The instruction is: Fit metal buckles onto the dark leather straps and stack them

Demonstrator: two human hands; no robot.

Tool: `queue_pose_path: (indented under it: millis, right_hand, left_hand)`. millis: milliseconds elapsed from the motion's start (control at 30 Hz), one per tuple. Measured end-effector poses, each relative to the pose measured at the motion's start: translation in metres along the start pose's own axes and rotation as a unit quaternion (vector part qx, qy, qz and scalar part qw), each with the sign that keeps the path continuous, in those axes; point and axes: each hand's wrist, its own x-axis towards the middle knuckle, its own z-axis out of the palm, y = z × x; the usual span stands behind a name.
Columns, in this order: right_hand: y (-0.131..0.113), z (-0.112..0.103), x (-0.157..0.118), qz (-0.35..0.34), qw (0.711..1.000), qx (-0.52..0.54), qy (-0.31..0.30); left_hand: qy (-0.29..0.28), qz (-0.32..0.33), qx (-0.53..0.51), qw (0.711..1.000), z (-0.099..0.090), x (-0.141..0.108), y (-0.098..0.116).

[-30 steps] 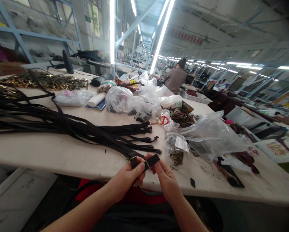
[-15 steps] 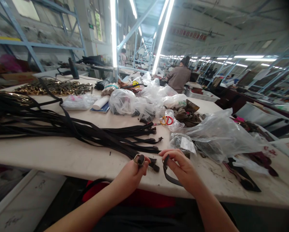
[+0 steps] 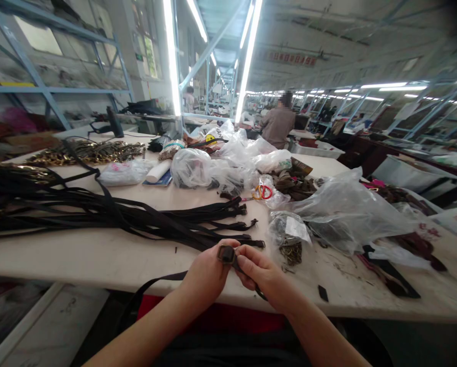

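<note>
My left hand [image 3: 205, 272] is closed around a dark strap beside its metal buckle [image 3: 226, 254], above the table's front edge. From under that hand a length of black strap [image 3: 163, 278] trails left over the edge. My right hand [image 3: 264, 275] meets the left one and pinches the dark strap close to the buckle. Its fingers hide part of the strap, and a short loop shows below them. Just beyond both hands lies a bundle of black straps [image 3: 136, 216], with buckles at several of their right-hand ends.
Red-and-yellow-handled scissors [image 3: 262, 190] lie beyond the straps. Clear plastic bags [image 3: 347, 211] spread across the right and middle of the table [image 3: 109, 260]. A small bag of metal pins [image 3: 290, 252] and a dark scrap [image 3: 323, 293] sit nearer. Another person [image 3: 278, 122] is farther back.
My hands have come together at the buckle. The right hand moved left with its strap piece. A dark scrap now shows on the table to the right.
</note>
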Motion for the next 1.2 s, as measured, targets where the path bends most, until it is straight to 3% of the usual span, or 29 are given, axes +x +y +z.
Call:
queue_pose_path:
  millis: [167,267,433,500,567,633,700,800,867,933,1000,1100,1133,1200]
  right_hand:
    - [0.003,0.002,-0.002,0.021,0.999,0.048,-0.01]
    - [0.003,0.0,-0.001,-0.016,1.0,-0.006,0.021]
    - [0.001,-0.001,-0.001,-0.068,0.995,-0.047,0.048]
    - [-0.001,-0.005,-0.003,-0.071,0.994,-0.073,0.047]
    - [-0.004,-0.01,-0.006,-0.073,0.991,-0.09,0.061]
    - [-0.008,-0.013,-0.01,-0.08,0.99,-0.101,0.066]
    - [-0.008,-0.011,-0.012,-0.108,0.985,-0.122,0.047]
    - [-0.002,-0.001,-0.013,-0.171,0.973,-0.152,0.034]
    - [0.006,0.006,-0.012,-0.191,0.967,-0.166,0.034]
    - [0.012,0.012,-0.013,-0.189,0.968,-0.165,0.016]
    - [0.012,0.013,-0.016,-0.195,0.974,-0.112,0.008]
    - [-0.001,0.01,-0.025,-0.237,0.97,-0.03,0.051]
    - [-0.007,0.009,-0.027,-0.245,0.966,-0.055,0.067]
    - [-0.015,0.006,-0.03,-0.231,0.945,-0.212,0.089]
  left_hand:
    - [-0.004,-0.004,0.041,0.999,0.005,-0.001,-0.004]
    - [-0.048,-0.02,0.095,0.994,0.009,0.0,-0.009]
    - [-0.122,0.013,0.123,0.985,0.013,-0.004,-0.012]
    - [-0.094,0.018,0.119,0.988,0.005,-0.008,-0.007]
    - [-0.027,0.013,0.085,0.996,-0.01,-0.012,0.001]
    - [-0.007,-0.038,-0.018,0.999,-0.023,-0.015,0.009]
    - [-0.06,-0.13,-0.188,0.972,-0.028,-0.017,0.014]
    - [-0.114,-0.235,-0.425,0.867,-0.016,-0.02,0.009]
    - [-0.124,-0.265,-0.5,0.815,-0.001,-0.022,0.0]
    - [-0.152,-0.277,-0.527,0.789,0.015,-0.024,-0.009]
    - [-0.156,-0.281,-0.51,0.798,0.028,-0.024,-0.017]
    - [-0.093,-0.304,-0.422,0.849,0.042,-0.023,-0.027]
    - [-0.076,-0.315,-0.4,0.858,0.045,-0.022,-0.03]
    - [-0.059,-0.332,-0.409,0.848,0.049,-0.021,-0.035]
